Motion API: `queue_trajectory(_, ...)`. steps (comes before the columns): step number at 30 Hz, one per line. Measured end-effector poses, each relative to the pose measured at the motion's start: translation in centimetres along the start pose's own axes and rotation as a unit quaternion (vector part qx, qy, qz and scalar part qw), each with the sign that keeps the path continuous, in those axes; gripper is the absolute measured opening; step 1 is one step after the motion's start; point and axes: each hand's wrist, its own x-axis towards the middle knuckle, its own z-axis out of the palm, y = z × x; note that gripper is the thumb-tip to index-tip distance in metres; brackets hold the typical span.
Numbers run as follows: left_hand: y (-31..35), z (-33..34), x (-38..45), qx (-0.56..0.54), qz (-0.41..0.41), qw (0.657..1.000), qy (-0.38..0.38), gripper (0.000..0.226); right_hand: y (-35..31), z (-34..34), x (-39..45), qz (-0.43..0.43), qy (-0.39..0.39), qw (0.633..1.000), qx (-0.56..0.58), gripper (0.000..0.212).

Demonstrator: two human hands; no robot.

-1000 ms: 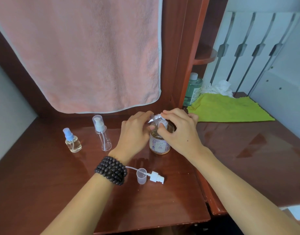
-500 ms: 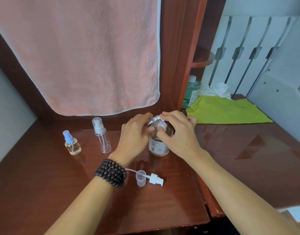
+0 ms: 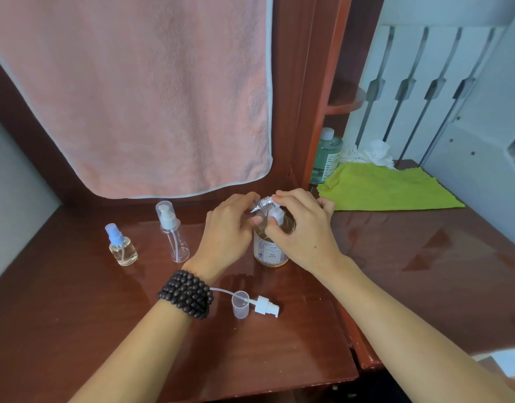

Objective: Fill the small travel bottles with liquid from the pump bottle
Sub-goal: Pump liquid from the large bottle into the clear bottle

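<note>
Hands (image 3: 227, 228) (image 3: 302, 228) grip, half hiding, pump bottle (image 3: 270, 248) and small clear bottle (image 3: 262, 203).

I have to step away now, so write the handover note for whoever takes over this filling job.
Left hand: holds a small clear travel bottle, tilted at the pump bottle's nozzle.
Right hand: fingers curled on the white pump head of the pump bottle, which stands mid-desk.
Blue-capped bottle, far left: capped, holds pale liquid, looks done.
Tall clear bottle beside it: capped, looks empty.
Loose white sprayer with tube and clear cap lie in front.
Left: finish the held bottle, refit sprayer and cap, then fill the tall one.
</note>
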Motion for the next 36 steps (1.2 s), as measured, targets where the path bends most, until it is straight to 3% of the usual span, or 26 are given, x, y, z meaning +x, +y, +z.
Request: queue_trajectory(36,-0.10,0.12,0.17,0.009,0.010,1.000,0.007,0.033,0.26,0.21,0.15,-0.014,0.017,1.000,-0.012,0.027)
